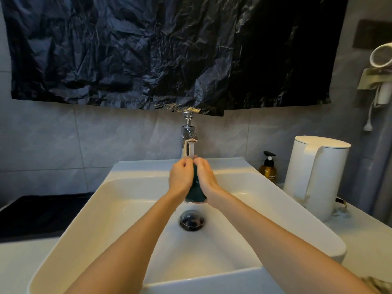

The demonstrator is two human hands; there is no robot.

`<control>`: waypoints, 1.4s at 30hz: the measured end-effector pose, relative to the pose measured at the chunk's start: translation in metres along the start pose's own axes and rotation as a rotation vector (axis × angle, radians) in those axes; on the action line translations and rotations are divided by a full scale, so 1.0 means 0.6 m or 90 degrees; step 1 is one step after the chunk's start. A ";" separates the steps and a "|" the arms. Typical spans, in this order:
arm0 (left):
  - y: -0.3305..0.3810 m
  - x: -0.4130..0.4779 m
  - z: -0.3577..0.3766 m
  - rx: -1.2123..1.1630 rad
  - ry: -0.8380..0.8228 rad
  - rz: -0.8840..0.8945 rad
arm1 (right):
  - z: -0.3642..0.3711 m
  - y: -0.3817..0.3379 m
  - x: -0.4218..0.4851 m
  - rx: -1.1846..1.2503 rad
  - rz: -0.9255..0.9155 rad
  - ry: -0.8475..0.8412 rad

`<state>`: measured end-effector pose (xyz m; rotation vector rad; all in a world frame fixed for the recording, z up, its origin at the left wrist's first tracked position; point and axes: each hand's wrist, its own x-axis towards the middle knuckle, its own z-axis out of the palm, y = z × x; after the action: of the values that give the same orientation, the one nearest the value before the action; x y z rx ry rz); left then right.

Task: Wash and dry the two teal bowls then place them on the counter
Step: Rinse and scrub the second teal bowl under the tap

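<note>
Both hands hold a teal bowl on edge above the sink, near its back edge and right under the tap, whose water runs down onto the fingertips. The left hand curls round the bowl's left side and the right hand round its right side, their fingertips meeting over the top rim, with the drain in the basin below. On the bench by the sink's right back corner stand an amber pump bottle and, just beside it, a white jug; a black plastic sheet hangs on the wall above the tap.
</note>
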<state>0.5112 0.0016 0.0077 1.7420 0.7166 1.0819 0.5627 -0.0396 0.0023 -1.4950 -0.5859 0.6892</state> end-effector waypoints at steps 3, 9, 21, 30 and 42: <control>-0.005 0.002 -0.012 -0.005 0.009 -0.022 | 0.010 0.006 0.002 -0.062 -0.085 0.001; -0.003 -0.035 0.010 0.072 -0.017 0.164 | -0.003 -0.002 0.013 0.166 0.087 -0.035; 0.031 0.001 -0.027 -0.212 -0.013 -0.216 | -0.001 0.013 -0.006 -0.125 -0.288 -0.087; 0.022 -0.023 -0.009 -0.165 -0.031 -0.016 | -0.015 -0.021 -0.033 0.187 0.180 -0.168; -0.002 -0.003 -0.007 0.004 0.035 -0.010 | 0.025 0.017 0.010 0.004 -0.045 -0.017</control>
<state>0.5067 0.0023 0.0070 1.7150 0.7666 1.1220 0.5552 -0.0253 -0.0079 -1.4543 -0.6535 0.6555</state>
